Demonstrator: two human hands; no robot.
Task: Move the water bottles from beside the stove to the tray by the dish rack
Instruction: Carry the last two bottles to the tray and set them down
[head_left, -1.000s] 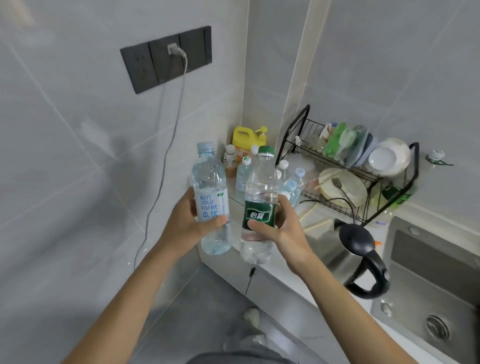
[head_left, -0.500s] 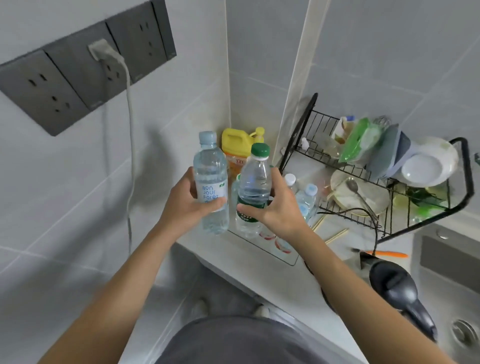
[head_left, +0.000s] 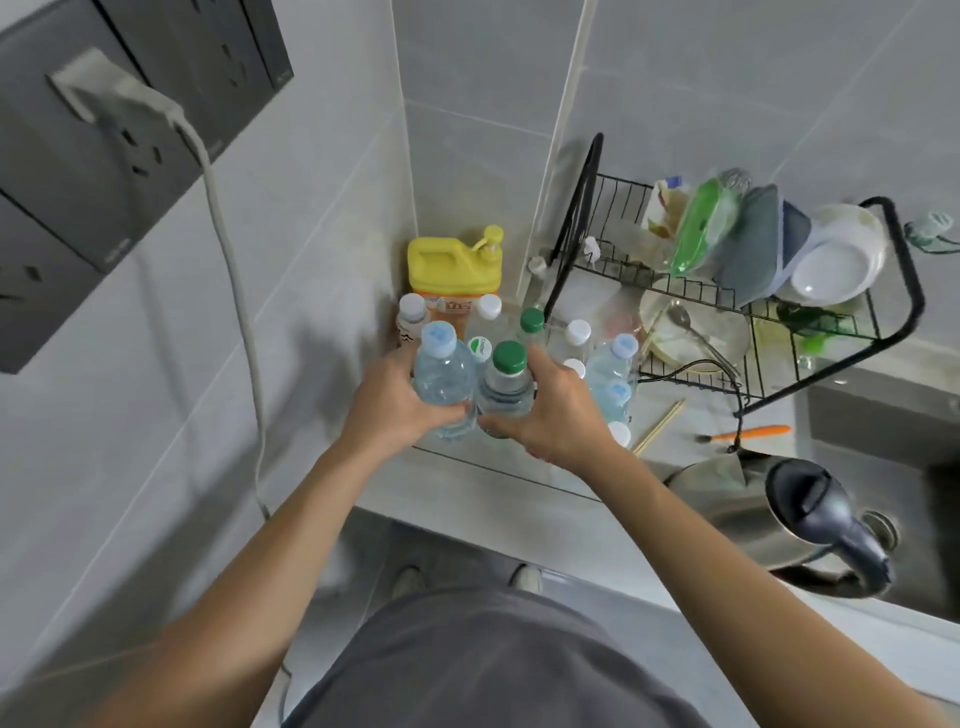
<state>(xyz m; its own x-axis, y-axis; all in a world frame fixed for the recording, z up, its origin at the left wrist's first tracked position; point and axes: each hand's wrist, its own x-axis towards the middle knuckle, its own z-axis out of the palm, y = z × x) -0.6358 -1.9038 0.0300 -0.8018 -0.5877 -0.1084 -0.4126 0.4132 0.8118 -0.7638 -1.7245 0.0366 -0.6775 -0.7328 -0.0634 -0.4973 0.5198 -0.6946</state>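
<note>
My left hand (head_left: 390, 406) grips a clear water bottle with a pale blue cap (head_left: 439, 364). My right hand (head_left: 553, 413) grips a clear bottle with a green cap (head_left: 508, 376). Both bottles stand upright, side by side and touching, low over the near left part of a clear tray (head_left: 498, 465) on the counter. Several other capped bottles (head_left: 610, 364) crowd the tray behind and to the right of my hands. Whether the two held bottles rest on the tray is hidden by my hands.
A yellow jug (head_left: 453, 270) stands in the corner behind the bottles. A black wire dish rack (head_left: 737, 312) with plates and bowls is to the right. A steel kettle (head_left: 779, 514) with a black handle, chopsticks (head_left: 658, 426), an orange tool (head_left: 748, 432) and the sink (head_left: 893, 426) lie near right.
Both hands have carried the two bottles forward and down into the group on the tray. The view has tilted down, so I now see the caps from above.
</note>
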